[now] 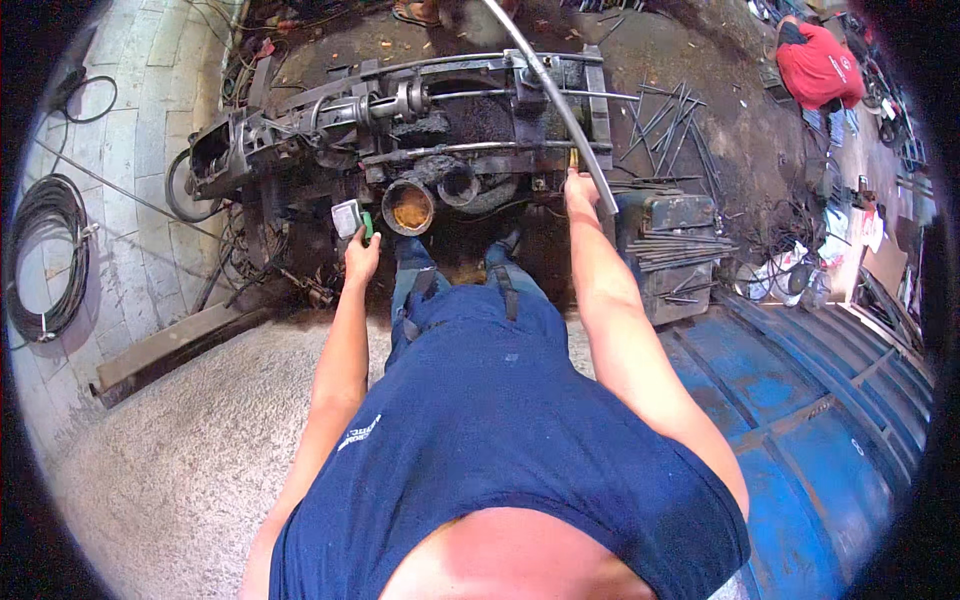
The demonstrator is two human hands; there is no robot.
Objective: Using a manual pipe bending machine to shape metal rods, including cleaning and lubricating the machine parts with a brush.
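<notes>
My left hand (362, 256) is closed around a small object with a green side (367, 226) and a pale grey-white block (346, 218); its exact kind does not show. It is beside the round open pipe end (410, 208) of a dark, greasy machine (375, 108). My right arm reaches farther forward, and my right hand (580, 188) grips a slim yellow thing (574, 158) at the machine's right end. Just right of that hand, a long bent metal strip (560, 98) slants down from the top of the view. Long rods (470, 148) run across the machine.
Several loose metal rods (680, 248) lie on a worn box (668, 212) to the right. Blue metal panels (790, 470) cover the lower right. A coiled black hose (45, 258) is at the left. Another person in a red shirt (820, 65) crouches at the far right.
</notes>
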